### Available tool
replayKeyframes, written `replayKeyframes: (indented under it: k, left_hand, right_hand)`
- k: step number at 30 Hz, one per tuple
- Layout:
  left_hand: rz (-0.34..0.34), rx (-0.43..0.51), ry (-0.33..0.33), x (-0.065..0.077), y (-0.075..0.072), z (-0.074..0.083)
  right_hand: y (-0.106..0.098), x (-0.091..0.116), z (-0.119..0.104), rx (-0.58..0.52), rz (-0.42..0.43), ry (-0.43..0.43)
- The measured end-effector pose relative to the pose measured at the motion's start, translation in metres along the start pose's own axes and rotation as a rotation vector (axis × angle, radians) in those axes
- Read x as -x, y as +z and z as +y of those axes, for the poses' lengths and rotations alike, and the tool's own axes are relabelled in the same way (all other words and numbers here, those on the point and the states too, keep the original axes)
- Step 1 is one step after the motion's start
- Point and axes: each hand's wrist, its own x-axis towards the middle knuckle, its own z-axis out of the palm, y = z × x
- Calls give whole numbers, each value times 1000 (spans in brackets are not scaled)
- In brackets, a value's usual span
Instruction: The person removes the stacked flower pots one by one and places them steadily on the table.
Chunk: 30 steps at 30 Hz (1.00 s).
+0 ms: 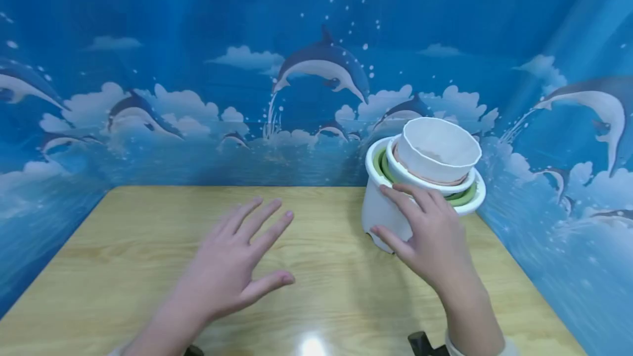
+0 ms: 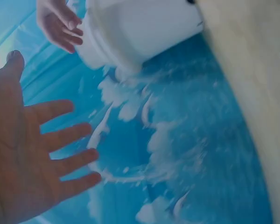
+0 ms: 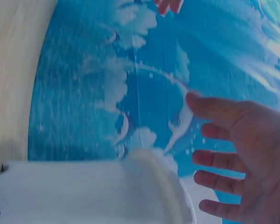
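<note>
A stack of nested pots stands at the right of the table in the head view. Its outermost part is a large white pot (image 1: 386,210); green rims (image 1: 464,198) show inside it, then a smaller white pot with a pinkish rim, and a white faceted pot (image 1: 437,150) tilted on top. My right hand (image 1: 430,232) hovers in front of the stack with fingers spread; the right wrist view shows the palm (image 3: 266,158) holding nothing, beside the white pot (image 3: 84,191). My left hand (image 1: 229,265) is over the middle of the table, fingers spread and empty, as the left wrist view also shows.
The wooden table (image 1: 148,235) reaches back to a blue curtain (image 1: 198,32) printed with dolphins and clouds, which also runs along both sides. The stack stands near the table's back right corner. Dark strap parts (image 1: 422,343) show near the right wrist.
</note>
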Motion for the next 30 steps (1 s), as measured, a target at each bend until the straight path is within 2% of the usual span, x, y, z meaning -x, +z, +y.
replayKeyframes:
  k: [5, 10, 14, 25, 30]
  left_hand:
    - [84, 125, 69, -19, 23, 9]
    - [160, 204, 134, -53, 41, 17]
    - [187, 236, 167, -81, 53, 23]
    - [173, 283, 151, -139, 85, 22]
    - [170, 312, 181, -166, 95, 22]
  right_hand:
    - [-3, 1, 21, 25, 6, 99]
    - [-3, 5, 36, 46, -25, 181]
    - [0, 8, 40, 37, -28, 215]
    - [7, 8, 42, 65, 27, 223]
    - [11, 7, 43, 64, 43, 223]
